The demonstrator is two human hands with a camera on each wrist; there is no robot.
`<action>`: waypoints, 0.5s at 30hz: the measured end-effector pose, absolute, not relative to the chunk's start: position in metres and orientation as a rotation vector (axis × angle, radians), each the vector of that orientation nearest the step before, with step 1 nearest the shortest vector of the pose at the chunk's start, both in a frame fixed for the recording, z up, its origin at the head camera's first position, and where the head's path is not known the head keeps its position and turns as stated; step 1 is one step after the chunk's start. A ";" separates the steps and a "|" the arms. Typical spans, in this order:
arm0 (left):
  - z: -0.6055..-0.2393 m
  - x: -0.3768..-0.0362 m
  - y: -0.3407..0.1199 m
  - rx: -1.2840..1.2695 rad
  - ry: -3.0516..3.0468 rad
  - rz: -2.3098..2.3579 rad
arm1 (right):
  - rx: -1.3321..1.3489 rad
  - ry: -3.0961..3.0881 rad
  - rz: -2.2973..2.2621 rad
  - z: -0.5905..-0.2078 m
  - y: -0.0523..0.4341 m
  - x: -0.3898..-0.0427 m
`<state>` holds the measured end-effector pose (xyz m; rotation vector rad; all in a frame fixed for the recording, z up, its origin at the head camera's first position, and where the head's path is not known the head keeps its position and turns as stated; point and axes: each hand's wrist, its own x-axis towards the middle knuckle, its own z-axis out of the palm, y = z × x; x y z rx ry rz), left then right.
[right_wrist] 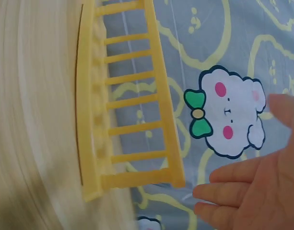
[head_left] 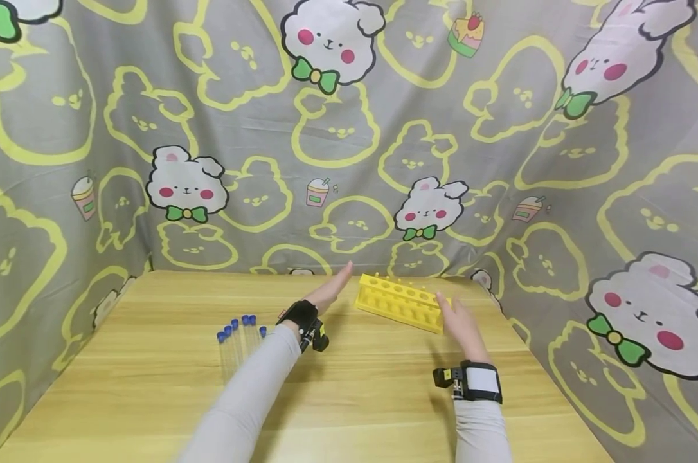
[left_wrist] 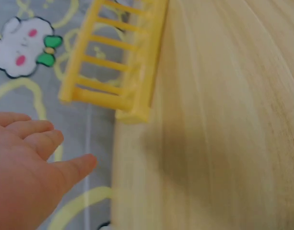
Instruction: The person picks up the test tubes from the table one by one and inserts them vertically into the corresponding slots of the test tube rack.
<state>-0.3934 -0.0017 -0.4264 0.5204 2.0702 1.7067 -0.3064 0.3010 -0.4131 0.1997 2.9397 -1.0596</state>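
Fingers (head_left: 343,275) straight, flanking yellow rack (head_left: 400,302)

One yellow rack (head_left: 399,301); roughly six blue-capped tubes (head_left: 237,341), hard to separate; two hands.

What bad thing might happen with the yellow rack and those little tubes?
The yellow rack sits near the far edge of the table, so a push from the left hand or right hand, both open beside it, might slide it against the cloth. The blue-capped tubes lie loose by the left sleeve; the arm may knock them and they could roll away.
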 end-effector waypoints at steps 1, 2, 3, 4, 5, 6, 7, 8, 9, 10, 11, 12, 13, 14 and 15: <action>-0.427 -0.393 0.000 0.509 2.072 1.706 | 0.203 2.917 -1.079 -0.414 0.301 -0.307; -0.427 -0.392 0.002 0.500 2.070 1.711 | 0.207 2.899 -1.090 -0.415 0.302 -0.308; -0.428 -0.391 0.004 0.491 2.069 1.714 | 0.215 2.880 -1.105 -0.416 0.302 -0.309; -0.427 -0.389 0.006 0.480 2.064 1.714 | 0.216 2.870 -1.118 -0.418 0.302 -0.310; -0.426 -0.387 0.008 0.475 2.059 1.716 | 0.221 2.862 -1.128 -0.419 0.302 -0.310; -0.425 -0.385 0.010 0.470 2.052 1.719 | 0.225 2.853 -1.142 -0.421 0.303 -0.311; -0.425 -0.385 0.011 0.467 2.043 1.719 | 0.229 2.848 -1.153 -0.423 0.303 -0.312; -0.426 -0.385 0.013 0.464 2.034 1.720 | 0.236 2.845 -1.163 -0.424 0.303 -0.312; -0.427 -0.386 0.015 0.459 2.022 1.722 | 0.242 2.840 -1.177 -0.425 0.303 -0.312; -0.428 -0.386 0.016 0.455 2.010 1.727 | 0.244 2.840 -1.187 -0.426 0.303 -0.312; -0.429 -0.387 0.018 0.457 2.001 1.737 | 0.244 2.840 -1.195 -0.426 0.303 -0.312; -0.430 -0.388 0.019 0.457 1.996 1.740 | 0.243 2.841 -1.203 -0.426 0.302 -0.312; -0.432 -0.388 0.020 0.460 1.998 1.742 | 0.242 2.843 -1.206 -0.426 0.302 -0.312; -0.433 -0.389 0.021 0.463 1.997 1.743 | 0.244 2.845 -1.207 -0.426 0.302 -0.312; -0.435 -0.390 0.021 0.463 1.994 1.748 | 0.240 2.851 -1.201 -0.426 0.301 -0.312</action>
